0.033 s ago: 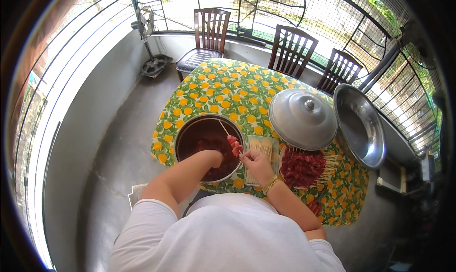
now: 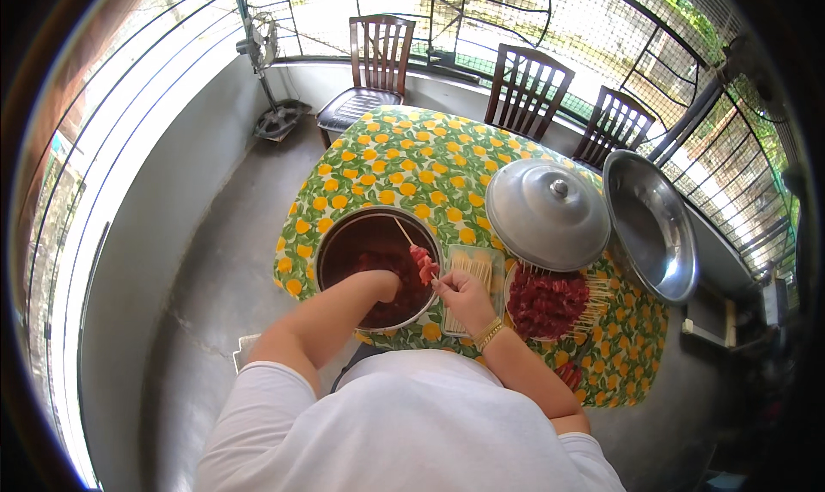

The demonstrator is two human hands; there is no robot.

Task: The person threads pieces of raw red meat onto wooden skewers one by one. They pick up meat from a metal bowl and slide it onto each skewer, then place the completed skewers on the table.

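Observation:
My right hand (image 2: 464,296) pinches a bamboo skewer (image 2: 403,230) near its lower end. Pieces of raw red meat (image 2: 423,265) are threaded on it, and its other end slants up over the pot's inside. My left hand (image 2: 387,286) reaches down into the large round metal pot (image 2: 321,275), its fingers hidden inside. Dark red meat lies in the bottom of that pot. Just right of the pot, partly under my right hand, stands a clear plastic container (image 2: 499,279) of bare bamboo skewers (image 2: 455,322). Farther right, a round plate holds a heap of meat skewers (image 2: 546,303), stick ends pointing right.
A domed metal lid (image 2: 541,217) lies on the fruit-patterned tablecloth (image 2: 369,170) beyond the skewers. A wide metal basin (image 2: 644,226) leans at the table's right edge. Wooden chairs (image 2: 382,58) stand along the far side, and a stand fan (image 2: 273,88) at the far left.

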